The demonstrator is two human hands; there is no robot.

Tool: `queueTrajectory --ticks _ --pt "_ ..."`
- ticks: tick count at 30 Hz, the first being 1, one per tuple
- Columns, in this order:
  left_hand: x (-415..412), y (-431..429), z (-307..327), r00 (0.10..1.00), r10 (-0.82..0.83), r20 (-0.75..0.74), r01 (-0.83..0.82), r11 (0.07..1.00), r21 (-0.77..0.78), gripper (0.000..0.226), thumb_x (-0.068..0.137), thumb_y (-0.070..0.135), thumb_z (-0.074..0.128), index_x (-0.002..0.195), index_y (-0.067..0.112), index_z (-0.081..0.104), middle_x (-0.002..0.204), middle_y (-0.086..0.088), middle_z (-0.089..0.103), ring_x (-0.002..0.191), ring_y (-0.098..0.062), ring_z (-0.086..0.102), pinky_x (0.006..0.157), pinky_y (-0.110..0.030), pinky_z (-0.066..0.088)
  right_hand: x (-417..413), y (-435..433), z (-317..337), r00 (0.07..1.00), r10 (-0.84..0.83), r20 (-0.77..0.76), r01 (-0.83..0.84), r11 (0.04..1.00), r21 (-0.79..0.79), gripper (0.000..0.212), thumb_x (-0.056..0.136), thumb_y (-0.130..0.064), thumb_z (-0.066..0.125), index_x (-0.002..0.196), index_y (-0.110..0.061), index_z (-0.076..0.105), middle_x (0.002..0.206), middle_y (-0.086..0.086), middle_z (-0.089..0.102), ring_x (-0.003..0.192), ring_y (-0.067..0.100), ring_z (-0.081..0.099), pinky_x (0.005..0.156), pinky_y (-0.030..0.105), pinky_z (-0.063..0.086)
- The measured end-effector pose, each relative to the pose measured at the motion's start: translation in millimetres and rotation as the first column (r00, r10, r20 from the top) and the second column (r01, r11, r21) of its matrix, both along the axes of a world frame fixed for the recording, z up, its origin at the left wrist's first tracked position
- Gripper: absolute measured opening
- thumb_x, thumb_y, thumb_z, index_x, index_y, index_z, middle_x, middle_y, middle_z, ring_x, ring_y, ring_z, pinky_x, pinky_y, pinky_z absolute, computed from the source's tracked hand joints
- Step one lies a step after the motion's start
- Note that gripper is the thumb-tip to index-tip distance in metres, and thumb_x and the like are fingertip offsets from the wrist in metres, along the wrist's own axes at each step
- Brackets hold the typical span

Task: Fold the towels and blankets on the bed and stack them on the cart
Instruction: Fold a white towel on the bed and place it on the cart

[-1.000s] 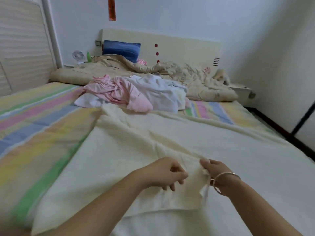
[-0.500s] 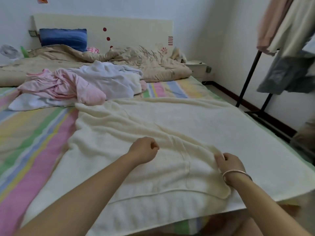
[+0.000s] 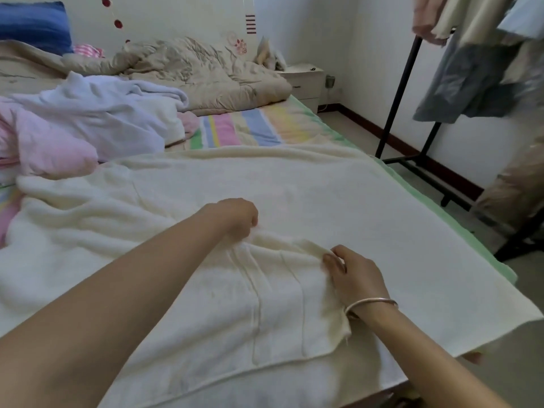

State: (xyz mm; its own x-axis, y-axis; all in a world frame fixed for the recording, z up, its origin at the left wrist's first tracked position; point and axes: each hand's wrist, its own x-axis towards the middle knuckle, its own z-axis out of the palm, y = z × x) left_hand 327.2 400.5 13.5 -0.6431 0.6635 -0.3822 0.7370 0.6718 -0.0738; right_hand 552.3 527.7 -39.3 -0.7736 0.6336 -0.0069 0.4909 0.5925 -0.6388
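A large cream blanket lies spread over the near part of the bed, with a folded-over flap in front of me. My left hand pinches the flap's upper edge near the middle. My right hand, with a bangle on the wrist, grips the same edge further right. A pink towel and a pale lilac blanket lie crumpled at the left. No cart is in view.
A beige quilt and a blue pillow lie at the headboard. The striped sheet shows between the piles. A black clothes rack with hanging garments stands to the right, a white nightstand behind it.
My view has swung right, bringing the clothes rack in. My hands have moved apart along the flap's edge, the right one sliding right.
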Motion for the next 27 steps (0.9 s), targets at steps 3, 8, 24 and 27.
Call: queueTrajectory --ticks 3,8,24,27 --pt "1 21 4 0.994 -0.042 -0.104 0.012 0.960 -0.280 0.035 0.081 0.007 0.058 0.115 0.013 0.063 0.115 -0.002 0.062 0.106 -0.025 0.062 0.090 -0.036 0.053 1 22 2 0.998 0.066 0.013 -0.066 0.998 -0.007 0.021 0.095 -0.037 0.050 0.082 -0.025 0.061 0.069 -0.005 0.060 0.073 0.016 0.056 0.062 0.028 0.039" --pt "16 46 16 0.998 0.000 -0.065 -0.035 0.842 -0.539 0.011 0.078 0.008 0.056 0.081 0.015 0.064 0.084 -0.001 0.059 0.072 -0.022 0.057 0.060 -0.024 0.051 12 65 7 0.992 0.125 0.020 -0.124 0.991 -0.059 0.022 0.090 -0.041 0.059 0.077 -0.024 0.064 0.057 -0.008 0.054 0.060 0.005 0.051 0.056 0.020 0.037" --pt "117 216 -22 0.966 0.135 -0.222 -0.002 0.857 0.515 0.037 0.088 0.004 0.045 0.115 0.021 0.063 0.115 -0.005 0.059 0.108 -0.029 0.051 0.085 -0.035 0.040 131 237 -2 0.995 -0.062 0.083 0.080 0.968 -0.237 0.026 0.083 -0.042 0.069 0.073 -0.019 0.067 0.062 -0.003 0.069 0.060 0.016 0.063 0.061 0.033 0.052" --pt "107 204 -24 0.967 0.109 -0.228 0.009 0.887 0.461 0.039 0.091 0.011 0.046 0.121 0.026 0.065 0.123 0.000 0.063 0.127 -0.022 0.042 0.101 -0.034 0.034 137 234 -7 0.992 -0.081 0.095 0.101 0.966 -0.238 0.035 0.088 -0.051 0.059 0.072 -0.021 0.067 0.065 -0.003 0.068 0.065 0.020 0.065 0.071 0.040 0.056"
